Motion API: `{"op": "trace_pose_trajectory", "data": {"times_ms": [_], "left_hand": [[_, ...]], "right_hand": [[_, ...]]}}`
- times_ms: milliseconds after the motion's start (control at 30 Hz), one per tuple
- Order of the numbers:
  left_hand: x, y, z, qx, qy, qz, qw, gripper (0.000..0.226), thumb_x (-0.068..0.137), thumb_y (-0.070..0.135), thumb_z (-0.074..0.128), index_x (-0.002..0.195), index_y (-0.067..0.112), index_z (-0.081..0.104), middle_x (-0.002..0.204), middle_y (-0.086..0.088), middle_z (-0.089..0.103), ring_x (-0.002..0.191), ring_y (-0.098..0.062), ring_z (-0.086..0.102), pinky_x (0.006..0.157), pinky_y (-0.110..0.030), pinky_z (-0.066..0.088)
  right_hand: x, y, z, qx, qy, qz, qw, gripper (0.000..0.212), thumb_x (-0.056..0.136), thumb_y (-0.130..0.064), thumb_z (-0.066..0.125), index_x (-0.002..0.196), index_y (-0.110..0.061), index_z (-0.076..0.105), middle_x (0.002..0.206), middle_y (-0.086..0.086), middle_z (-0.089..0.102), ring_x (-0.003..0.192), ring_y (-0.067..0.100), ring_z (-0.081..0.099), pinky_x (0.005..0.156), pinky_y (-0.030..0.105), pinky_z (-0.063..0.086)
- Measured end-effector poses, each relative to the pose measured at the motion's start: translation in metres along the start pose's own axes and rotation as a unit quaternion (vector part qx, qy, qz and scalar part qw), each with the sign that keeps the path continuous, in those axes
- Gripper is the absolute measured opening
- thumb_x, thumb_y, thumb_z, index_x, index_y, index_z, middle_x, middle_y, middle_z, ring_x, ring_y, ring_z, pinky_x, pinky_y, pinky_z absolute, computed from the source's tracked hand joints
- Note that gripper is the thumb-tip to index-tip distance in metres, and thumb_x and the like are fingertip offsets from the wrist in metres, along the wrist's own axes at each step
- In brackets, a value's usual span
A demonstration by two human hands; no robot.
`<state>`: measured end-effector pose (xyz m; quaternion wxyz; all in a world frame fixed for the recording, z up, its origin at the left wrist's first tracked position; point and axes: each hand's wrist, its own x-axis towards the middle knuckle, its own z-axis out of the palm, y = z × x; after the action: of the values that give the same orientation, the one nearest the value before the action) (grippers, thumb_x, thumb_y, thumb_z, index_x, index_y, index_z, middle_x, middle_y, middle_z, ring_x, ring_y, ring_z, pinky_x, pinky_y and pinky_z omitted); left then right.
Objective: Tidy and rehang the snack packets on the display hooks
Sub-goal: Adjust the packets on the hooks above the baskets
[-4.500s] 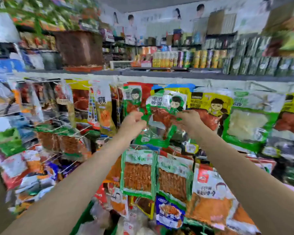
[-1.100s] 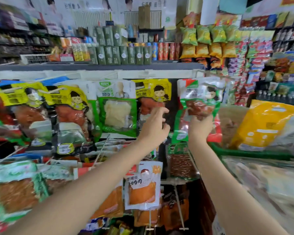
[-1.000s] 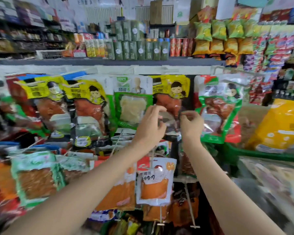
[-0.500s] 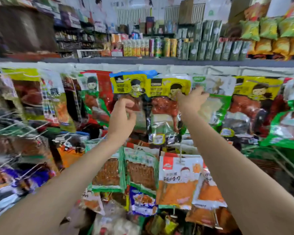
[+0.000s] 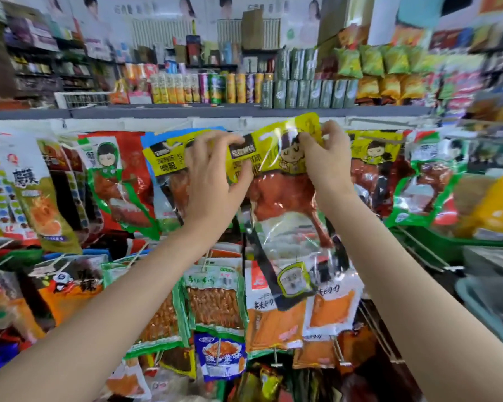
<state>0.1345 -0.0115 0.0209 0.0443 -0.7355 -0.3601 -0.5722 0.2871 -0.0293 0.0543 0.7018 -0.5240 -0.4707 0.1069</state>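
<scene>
Head view: mid-rehang. Left hand (image 5: pixel 215 181) and right hand (image 5: pixel 325 161) both pinching yellow-headed clear plastic packet of brown meat (image 5: pixel 276 181) between them, lifted off the row. Next, probably: threading header hole onto hidden hook behind.

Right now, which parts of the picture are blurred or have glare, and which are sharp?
Head view: glare streaks the yellow packet held by both hands, left and right; the right edge near the green basket is smeared by motion blur; the centre is fairly sharp; the top shelf bows from wide-angle distortion.
</scene>
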Motion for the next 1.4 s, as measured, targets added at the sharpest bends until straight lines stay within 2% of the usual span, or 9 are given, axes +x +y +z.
{"op": "trace_pose_trajectory", "data": {"times_ms": [133,300,400,833,967,1067,1167,1267,1400], "left_hand": [[0.001,0.034,0.027,-0.051,-0.012,0.043,0.998,0.025,0.084,0.01,0.058,0.108,0.012,0.058,0.113,-0.01,0.044,0.1,-0.009,0.042,0.09,-0.003,0.024],[-0.002,0.077,0.088,-0.133,-0.142,0.025,0.981,0.027,0.088,0.006,0.056,0.112,0.017,0.06,0.109,-0.002,0.061,0.07,0.001,0.047,0.071,-0.009,0.036],[0.006,0.107,0.122,-0.139,-0.138,0.033,0.98,0.03,0.089,0.011,0.056,0.117,0.022,0.06,0.102,0.0,0.065,0.05,-0.006,0.043,0.06,-0.02,0.036],[0.035,0.133,0.197,-0.021,-0.153,-0.014,0.988,0.046,0.093,0.003,0.045,0.133,0.025,0.047,0.115,-0.005,0.046,0.093,-0.016,0.045,0.081,-0.014,0.029],[0.037,0.122,0.209,0.151,-0.208,0.003,0.966,0.064,0.088,-0.002,0.047,0.142,0.029,0.031,0.153,-0.005,0.008,0.14,-0.027,0.006,0.115,-0.039,0.01],[0.032,0.112,0.211,0.206,-0.275,0.034,0.938,0.052,0.09,0.0,0.046,0.137,0.022,0.04,0.156,-0.001,-0.007,0.143,-0.023,-0.012,0.107,-0.035,-0.015],[0.023,0.099,0.212,0.235,-0.383,0.036,0.893,0.052,0.093,0.008,0.046,0.14,0.027,0.034,0.155,0.001,-0.014,0.144,-0.02,-0.005,0.11,-0.036,-0.003],[0.016,0.084,0.216,0.178,-0.417,0.04,0.89,0.059,0.091,0.01,0.049,0.142,0.028,0.029,0.155,0.003,-0.012,0.14,-0.023,0.021,0.095,-0.024,0.039],[0.006,0.07,0.207,0.067,-0.336,0.037,0.939,0.046,0.085,0.002,0.051,0.13,0.012,0.049,0.152,-0.005,0.02,0.128,-0.029,0.039,0.102,-0.038,0.039]], "right_hand": [[0.001,0.012,-0.049,0.05,0.017,0.082,0.995,0.042,0.092,-0.02,0.053,0.13,-0.007,0.042,0.122,0.014,0.05,0.113,0.026,0.052,0.086,0.034,0.044],[0.019,0.042,-0.112,0.034,0.025,0.124,0.991,0.022,0.084,-0.023,0.067,0.098,-0.013,0.054,0.091,0.007,0.056,0.075,0.016,0.055,0.047,0.012,0.043],[0.035,0.048,-0.149,0.022,0.075,0.095,0.992,0.041,0.082,-0.024,0.069,0.114,-0.004,0.054,0.079,-0.004,0.055,0.069,0.012,0.053,0.057,0.02,0.046],[0.11,0.095,-0.166,-0.017,0.077,0.091,0.993,0.032,0.078,-0.03,0.071,0.076,-0.011,0.045,0.066,0.003,0.047,0.061,0.02,0.046,0.058,0.031,0.039],[0.124,0.11,-0.157,-0.128,0.026,0.032,0.991,0.04,0.082,-0.024,0.066,0.057,-0.015,0.035,0.054,0.0,0.038,0.05,0.015,0.038,0.048,0.029,0.027],[0.128,0.12,-0.152,-0.203,0.008,-0.001,0.979,0.033,0.084,-0.021,0.064,0.061,-0.013,0.042,0.066,0.007,0.051,0.06,0.022,0.047,0.049,0.027,0.023],[0.125,0.134,-0.148,-0.202,0.041,0.008,0.979,0.011,0.087,-0.012,0.057,0.096,-0.006,0.053,0.109,0.011,0.053,0.081,0.02,0.045,0.062,0.02,0.027],[0.11,0.135,-0.142,-0.129,0.072,-0.007,0.989,0.012,0.088,-0.005,0.052,0.094,-0.009,0.042,0.091,0.009,0.054,0.074,0.017,0.044,0.062,0.02,0.036],[0.086,0.131,-0.115,-0.163,-0.051,-0.072,0.983,0.01,0.087,-0.006,0.054,0.096,-0.002,0.054,0.079,-0.001,0.054,0.065,0.011,0.047,0.054,0.01,0.034]]}}
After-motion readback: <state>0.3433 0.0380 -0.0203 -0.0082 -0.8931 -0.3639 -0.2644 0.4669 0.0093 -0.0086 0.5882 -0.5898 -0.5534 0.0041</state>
